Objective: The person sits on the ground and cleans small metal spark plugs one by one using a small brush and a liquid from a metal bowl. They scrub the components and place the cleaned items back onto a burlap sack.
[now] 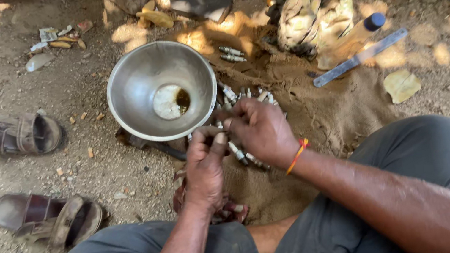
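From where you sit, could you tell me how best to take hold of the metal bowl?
Grip the metal bowl by its thin rim on the far left edge, coming from the left. It sits upright and open with a little liquid at the bottom, so keep it level. The near rim is crowded by both hands and the small metal parts.

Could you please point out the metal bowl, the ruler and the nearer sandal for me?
metal bowl (134, 86): head view, bare inner wall.
ruler (359, 57): head view, middle of the strip.
nearer sandal (50, 217): head view, its straps.

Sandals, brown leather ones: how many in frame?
2. One brown leather sandal lies left of the steel bowl; the other lies nearer, beside the left knee. None seems hidden.
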